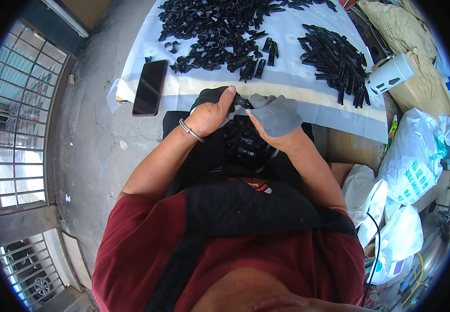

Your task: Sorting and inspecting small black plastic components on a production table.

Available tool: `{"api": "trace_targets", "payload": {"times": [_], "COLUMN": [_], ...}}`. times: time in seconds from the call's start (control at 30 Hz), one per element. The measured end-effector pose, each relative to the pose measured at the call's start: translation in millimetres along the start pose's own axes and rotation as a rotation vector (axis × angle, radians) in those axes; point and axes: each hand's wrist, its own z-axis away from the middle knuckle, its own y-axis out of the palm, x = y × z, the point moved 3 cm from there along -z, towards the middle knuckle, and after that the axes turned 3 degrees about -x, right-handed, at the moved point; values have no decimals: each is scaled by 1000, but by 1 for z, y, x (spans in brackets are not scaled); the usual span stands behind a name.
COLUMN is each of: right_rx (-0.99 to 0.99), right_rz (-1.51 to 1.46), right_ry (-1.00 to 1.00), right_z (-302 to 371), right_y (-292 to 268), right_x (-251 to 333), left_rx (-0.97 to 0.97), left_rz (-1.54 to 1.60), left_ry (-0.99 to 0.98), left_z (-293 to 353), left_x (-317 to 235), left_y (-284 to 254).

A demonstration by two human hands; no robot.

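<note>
A bench (318, 112) covered with a pale sheet is seen across the top of the view. On it, at twelve o'clock, a large loose heap of small black plastic parts (214, 31) is spread, and at about one o'clock a smaller, tidier pile of long black pieces (337, 57) is laid; the two lie well apart. From this it is judged that part of the work is done, while the larger heap is left to be handled. Sacks and white bags (409, 171) are stacked at three o'clock, with a white cylinder (390, 74) near the pile of long pieces. A dark phone (149, 87) is laid at the bench's edge at eleven o'clock. More black parts (246, 143) are held in the lap, just below the hands. At the centre, a small black piece (242, 102) is pinched between the left hand (212, 112), bare-backed with a dark glove part under the fingers, and the right hand (277, 117), gloved in grey; both are closed on it.
</note>
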Motion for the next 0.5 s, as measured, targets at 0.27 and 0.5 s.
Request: {"api": "trace_targets", "payload": {"times": [0.27, 0.5], "right_rx": [-30, -75], "right_rz": [115, 452], "right_ry": [-64, 346], "right_z": [-6, -30], "right_y": [18, -33], "right_x": [4, -91], "left_rx": [-24, 198], "left_rz": [-168, 427], "left_ry": [214, -335], "left_z": [1, -14], "left_x": [-8, 24], "left_y": [10, -5]}}
